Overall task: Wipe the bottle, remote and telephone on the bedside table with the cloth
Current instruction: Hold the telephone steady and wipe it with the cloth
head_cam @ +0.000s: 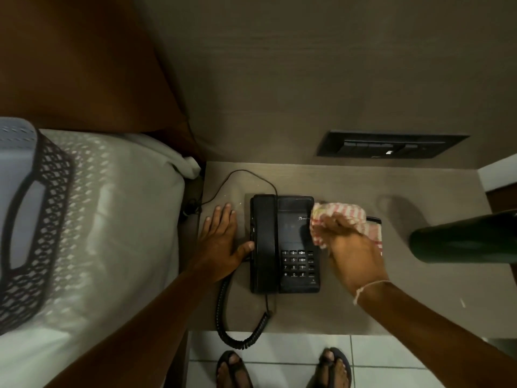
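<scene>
A black telephone [282, 245] with its handset on the cradle stands in the middle of the grey bedside table [335, 312]. My left hand [223, 239] lies flat on the table at the phone's left side, thumb touching the handset edge. My right hand [349, 247] grips a red-and-white checked cloth [344, 215] pressed against the phone's upper right edge. A thin black object, perhaps the remote [373, 219], pokes out from under the cloth. A dark green bottle [464, 239] stands at the right edge of the table.
The phone's coiled cord [232, 329] hangs over the table's front edge. A bed with white sheet [112, 233] and a black mesh basket [33, 219] lies to the left. A black switch panel [391, 144] is on the wall behind. My sandalled feet stand on white tiles below.
</scene>
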A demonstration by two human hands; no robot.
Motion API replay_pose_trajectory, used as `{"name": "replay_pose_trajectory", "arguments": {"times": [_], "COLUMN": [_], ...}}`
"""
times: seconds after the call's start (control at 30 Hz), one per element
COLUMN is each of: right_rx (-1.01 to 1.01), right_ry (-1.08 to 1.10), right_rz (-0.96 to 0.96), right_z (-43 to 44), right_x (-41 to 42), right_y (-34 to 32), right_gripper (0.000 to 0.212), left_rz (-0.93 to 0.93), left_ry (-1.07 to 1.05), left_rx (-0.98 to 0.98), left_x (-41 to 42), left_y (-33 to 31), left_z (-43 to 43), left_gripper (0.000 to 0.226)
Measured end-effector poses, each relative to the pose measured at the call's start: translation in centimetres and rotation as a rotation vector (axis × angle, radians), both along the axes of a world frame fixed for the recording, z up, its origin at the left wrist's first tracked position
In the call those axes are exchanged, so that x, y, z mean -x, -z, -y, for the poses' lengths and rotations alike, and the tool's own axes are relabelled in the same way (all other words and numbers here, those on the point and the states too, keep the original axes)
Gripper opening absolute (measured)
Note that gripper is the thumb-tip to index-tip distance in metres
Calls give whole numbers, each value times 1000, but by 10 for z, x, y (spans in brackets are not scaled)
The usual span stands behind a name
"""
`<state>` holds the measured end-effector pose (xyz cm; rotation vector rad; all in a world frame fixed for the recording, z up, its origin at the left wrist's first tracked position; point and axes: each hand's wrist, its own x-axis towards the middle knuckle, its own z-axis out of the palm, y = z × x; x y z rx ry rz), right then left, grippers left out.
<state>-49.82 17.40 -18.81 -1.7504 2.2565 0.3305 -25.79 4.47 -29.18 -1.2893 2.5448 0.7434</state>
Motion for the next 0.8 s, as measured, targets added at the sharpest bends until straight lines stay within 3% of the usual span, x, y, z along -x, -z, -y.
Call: {"name": "replay_pose_trajectory", "arguments": {"times": [0.07, 0.13, 0.23, 0.37, 0.47, 0.63, 0.8], "right_rx": [121, 169, 59, -7, 51, 337, 245], "right_ry": [74, -18, -287, -334, -260, 96, -22], "right_rz": [42, 78, 38, -2, 136, 270, 175], "right_z": [16, 31, 31, -4, -16, 34, 54], "right_x": [-3, -14, -35, -27, -20, -5, -29], "right_y": [-4, 1, 17, 24, 7, -3, 31], "right_gripper": [71, 68, 70, 82, 76, 73, 75], "left_rz": [-2, -1, 3, 21, 27, 20, 12], "left_ry": [-2, -1, -5, -8, -18, -11, -6], "left_rx": [-3, -2, 2, 5, -11, -18, -13], "left_x": [0, 0, -1, 2, 3, 2, 1], "left_y": [1, 1, 2, -1, -4, -5, -5], "left_z": [0, -1, 0, -1, -2, 0, -1], "left_gripper": [103, 101, 102, 100, 98, 96, 110]}}
